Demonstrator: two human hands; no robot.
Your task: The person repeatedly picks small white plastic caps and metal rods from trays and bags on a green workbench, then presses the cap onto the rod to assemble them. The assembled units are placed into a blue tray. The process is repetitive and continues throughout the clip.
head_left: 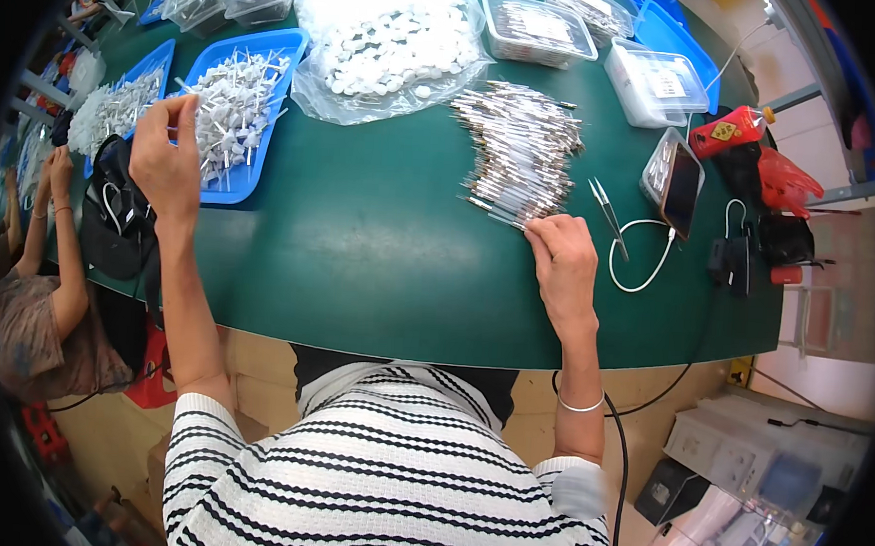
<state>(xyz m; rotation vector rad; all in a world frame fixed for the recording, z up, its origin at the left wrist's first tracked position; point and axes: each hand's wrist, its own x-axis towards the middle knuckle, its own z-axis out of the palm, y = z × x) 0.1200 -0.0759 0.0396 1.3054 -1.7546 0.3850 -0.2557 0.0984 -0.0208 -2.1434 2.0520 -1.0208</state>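
Observation:
My left hand [166, 159] is raised at the near left side of a blue tray [249, 189] heaped with small white plastic pieces with thin stems [231, 118]. Its thumb and fingers are pinched together, and whatever is between them is too small to make out. On the green table, a pile of thin, shiny rods [521, 145] lies in a long stack. At the near end of that stack my right hand [565, 264] is closed, thumb and forefinger pinching the end of a thin rod [506, 220].
A clear bag of white round caps [398, 52] lies at the back middle. Lidded plastic boxes [539, 31] stand behind the rods. Tweezers [611, 217], a white cable [642, 284], a phone [682, 193] and a red bottle [729, 132] are to the right. A co-worker [41, 304] sits at left.

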